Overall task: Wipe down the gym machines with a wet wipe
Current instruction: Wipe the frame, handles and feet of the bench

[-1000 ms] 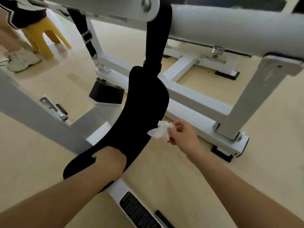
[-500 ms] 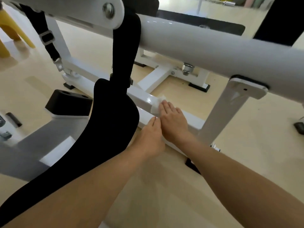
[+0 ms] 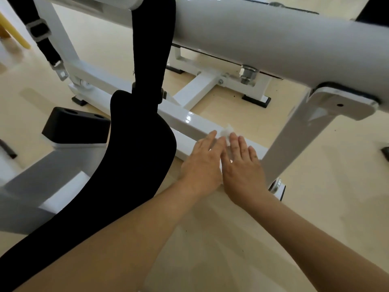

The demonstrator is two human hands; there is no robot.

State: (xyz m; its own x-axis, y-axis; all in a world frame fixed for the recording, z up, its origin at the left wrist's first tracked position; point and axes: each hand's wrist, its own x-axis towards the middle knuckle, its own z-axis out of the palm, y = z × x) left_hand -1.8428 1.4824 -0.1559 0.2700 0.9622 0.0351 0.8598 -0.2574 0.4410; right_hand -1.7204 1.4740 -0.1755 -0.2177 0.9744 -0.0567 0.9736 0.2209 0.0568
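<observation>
A white gym machine has a low square base bar [image 3: 187, 121] running across the floor and a thick round tube [image 3: 263, 36] overhead. My right hand [image 3: 242, 163] lies flat on the base bar with straight fingers, pressing a small crumpled white wet wipe [image 3: 227, 131] that shows past the fingertips. My left hand [image 3: 202, 163] rests flat beside it on the same bar, fingers straight, touching the right hand's edge. A black curved pad [image 3: 130, 157] hangs on a black strap [image 3: 153, 51] just left of my left arm.
A white slanted post [image 3: 294, 142] rises from the bar just right of my right hand. A black rubber block [image 3: 75, 127] sits on a grey frame part at left. A second strap with a buckle [image 3: 40, 32] hangs at upper left. Beige floor surrounds the machine.
My right hand went from pinching the wipe in the air to pressing it flat on the base bar, then slid right. My left hand let go of the black pad and joined it.
</observation>
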